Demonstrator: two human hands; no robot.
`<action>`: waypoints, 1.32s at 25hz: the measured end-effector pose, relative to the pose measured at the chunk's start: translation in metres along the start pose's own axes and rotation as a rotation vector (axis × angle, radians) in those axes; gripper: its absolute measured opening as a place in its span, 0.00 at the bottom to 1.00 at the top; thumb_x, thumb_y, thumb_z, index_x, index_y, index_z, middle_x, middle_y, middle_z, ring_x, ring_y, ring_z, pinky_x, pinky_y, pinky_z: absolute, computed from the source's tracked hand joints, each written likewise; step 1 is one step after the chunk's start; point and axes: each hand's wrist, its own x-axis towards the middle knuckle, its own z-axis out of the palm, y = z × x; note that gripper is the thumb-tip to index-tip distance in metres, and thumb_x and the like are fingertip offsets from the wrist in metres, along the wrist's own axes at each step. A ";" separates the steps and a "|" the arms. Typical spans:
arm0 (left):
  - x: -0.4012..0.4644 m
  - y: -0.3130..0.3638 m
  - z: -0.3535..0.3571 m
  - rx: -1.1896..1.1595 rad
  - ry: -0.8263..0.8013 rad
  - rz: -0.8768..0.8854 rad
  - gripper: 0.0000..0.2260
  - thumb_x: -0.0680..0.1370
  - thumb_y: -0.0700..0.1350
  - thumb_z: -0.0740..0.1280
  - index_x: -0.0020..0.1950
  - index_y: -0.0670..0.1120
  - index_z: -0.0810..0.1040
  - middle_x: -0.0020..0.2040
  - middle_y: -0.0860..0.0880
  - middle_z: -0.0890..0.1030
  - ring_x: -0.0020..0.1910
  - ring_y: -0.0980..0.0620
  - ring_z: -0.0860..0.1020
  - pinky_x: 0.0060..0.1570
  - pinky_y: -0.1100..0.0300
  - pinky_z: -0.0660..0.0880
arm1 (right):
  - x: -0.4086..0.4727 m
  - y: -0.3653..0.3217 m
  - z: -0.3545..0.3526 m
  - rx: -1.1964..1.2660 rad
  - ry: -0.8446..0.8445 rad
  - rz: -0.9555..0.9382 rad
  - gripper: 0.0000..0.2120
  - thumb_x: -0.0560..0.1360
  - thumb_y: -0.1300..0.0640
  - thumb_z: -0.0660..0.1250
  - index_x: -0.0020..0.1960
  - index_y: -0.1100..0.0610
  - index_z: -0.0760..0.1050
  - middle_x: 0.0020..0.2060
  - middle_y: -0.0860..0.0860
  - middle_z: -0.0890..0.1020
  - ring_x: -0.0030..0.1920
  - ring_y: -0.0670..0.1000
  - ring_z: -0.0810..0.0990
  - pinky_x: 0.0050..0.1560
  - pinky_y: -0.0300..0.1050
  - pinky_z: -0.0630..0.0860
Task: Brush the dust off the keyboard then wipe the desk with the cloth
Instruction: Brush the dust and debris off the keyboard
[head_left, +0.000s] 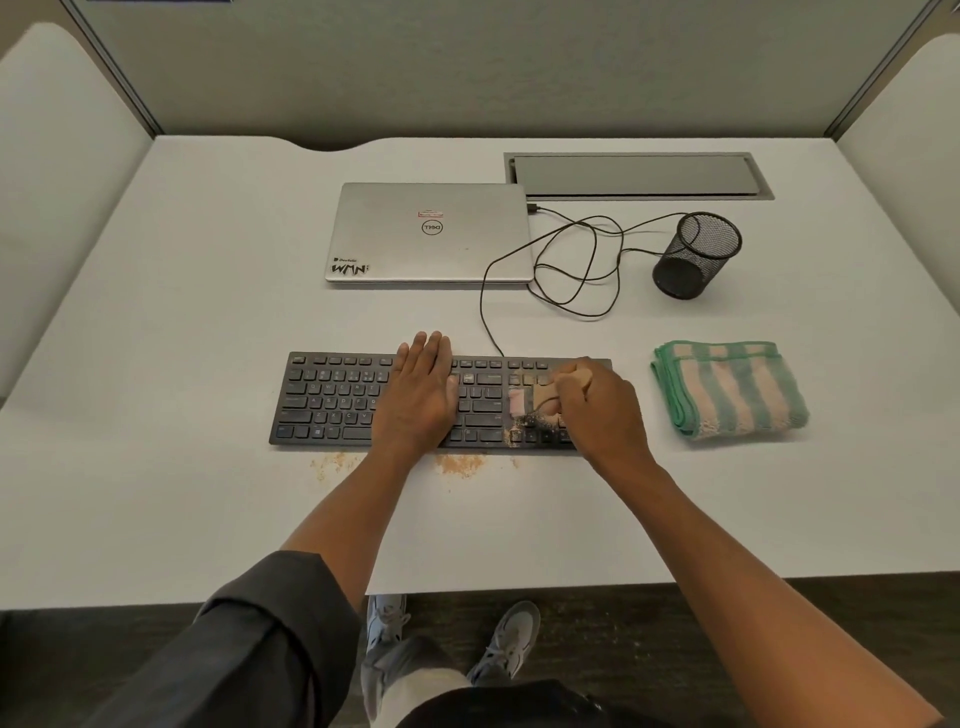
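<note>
A black keyboard (332, 400) lies across the middle of the white desk (182, 291). My left hand (421, 395) rests flat on its middle keys with straight fingers. My right hand (597, 410) grips a small brush (535, 402) with a light wooden handle, its bristles down on the keys at the keyboard's right end. Tan dust (460, 464) lies on those keys and in patches on the desk just in front of the keyboard. A folded green and beige striped cloth (727, 389) sits to the right of the keyboard, untouched.
A closed silver laptop (428, 231) lies behind the keyboard, with a looped black cable (576, 260) running to the keyboard. A black mesh pen cup (696, 254) stands at the back right. A grey cable hatch (636, 175) is set into the desk.
</note>
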 end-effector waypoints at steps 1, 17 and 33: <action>0.000 0.000 0.000 -0.001 -0.002 -0.001 0.27 0.85 0.50 0.48 0.82 0.41 0.50 0.83 0.43 0.54 0.82 0.46 0.47 0.81 0.50 0.43 | -0.002 -0.002 0.000 0.019 0.004 0.003 0.10 0.78 0.54 0.59 0.47 0.53 0.79 0.35 0.46 0.83 0.40 0.49 0.81 0.41 0.46 0.77; 0.000 0.001 0.000 -0.016 0.000 -0.002 0.27 0.85 0.49 0.48 0.82 0.41 0.51 0.83 0.42 0.54 0.82 0.46 0.48 0.81 0.50 0.43 | -0.008 0.005 -0.001 0.142 -0.040 0.144 0.10 0.78 0.59 0.60 0.47 0.55 0.80 0.31 0.49 0.85 0.36 0.47 0.84 0.39 0.47 0.79; 0.001 0.000 0.000 -0.018 -0.015 -0.007 0.27 0.85 0.49 0.48 0.82 0.41 0.50 0.83 0.43 0.53 0.82 0.46 0.47 0.81 0.50 0.43 | -0.014 0.005 -0.002 0.151 -0.036 0.056 0.10 0.80 0.58 0.60 0.48 0.55 0.80 0.32 0.50 0.85 0.33 0.42 0.81 0.38 0.44 0.77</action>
